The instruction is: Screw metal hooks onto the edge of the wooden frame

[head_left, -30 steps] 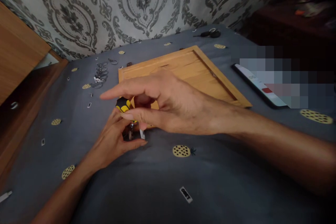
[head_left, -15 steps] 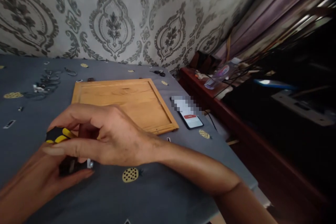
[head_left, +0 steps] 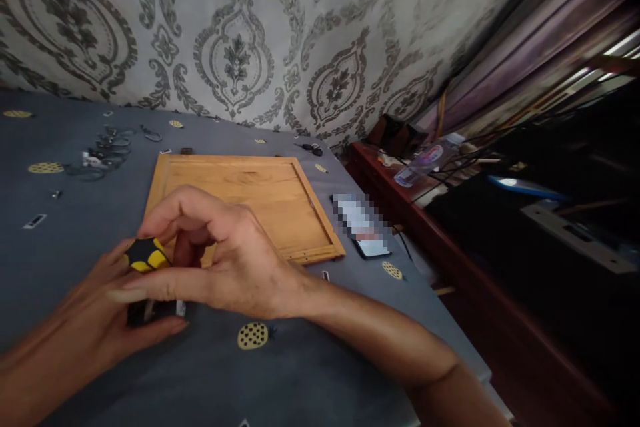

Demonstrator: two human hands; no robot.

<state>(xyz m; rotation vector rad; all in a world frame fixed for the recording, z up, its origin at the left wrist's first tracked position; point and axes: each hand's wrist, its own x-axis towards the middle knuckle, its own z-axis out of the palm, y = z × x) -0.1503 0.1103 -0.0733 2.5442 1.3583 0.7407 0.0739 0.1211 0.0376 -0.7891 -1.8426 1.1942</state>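
Observation:
A black and yellow tool end, like a screwdriver handle, shows between my two hands at the left. My right hand curls around it from the right, thumb and fingers close to its sides. Below, my left hand is wrapped round a dark object with a small silvery metal part at its right end. Most of that dark object is hidden by my fingers. Just beyond my hands lies a framed wooden panel, flat on the blue-grey cloth.
Loose cables lie at the back left. A phone rests right of the panel, with black keys behind. On the reddish-brown furniture is a clear bottle, near a blue object.
The view has shifted, so most things appear farther right. Around the black and yellow end, my right hand's fingers sit slightly differently, and more of its top shows.

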